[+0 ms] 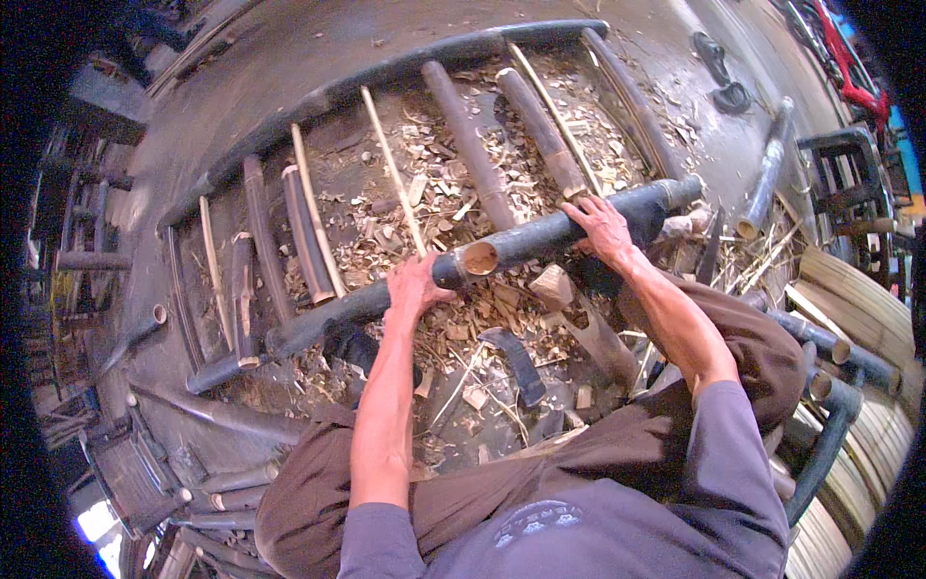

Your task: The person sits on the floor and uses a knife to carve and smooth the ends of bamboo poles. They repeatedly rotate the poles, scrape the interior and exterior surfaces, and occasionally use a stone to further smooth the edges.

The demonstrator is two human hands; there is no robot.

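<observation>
Across my lap side lies a thick dark bamboo pole [357,307], the near rail of a ladder-like frame. Near its middle is a pale, rounded cut opening [477,259]. Just left of that opening, my left hand [417,288] is wrapped over the pole. My right hand [600,230] grips the same pole farther right, fingers over its top. A second dark pole [386,72] forms the far rail. Between the rails run thick bamboo rungs [470,145] and thin pale sticks [391,164]. Some thick pieces stop short of one rail. The undersides of both hands are hidden.
Wood chips [444,212] litter the floor beneath the frame. A curved dark bamboo piece [516,365] and a wood block [553,288] lie near my legs. Bamboo tubes [767,169] stand or lie at right, below dark sandals [721,75]. More bamboo pieces [207,410] lie at left.
</observation>
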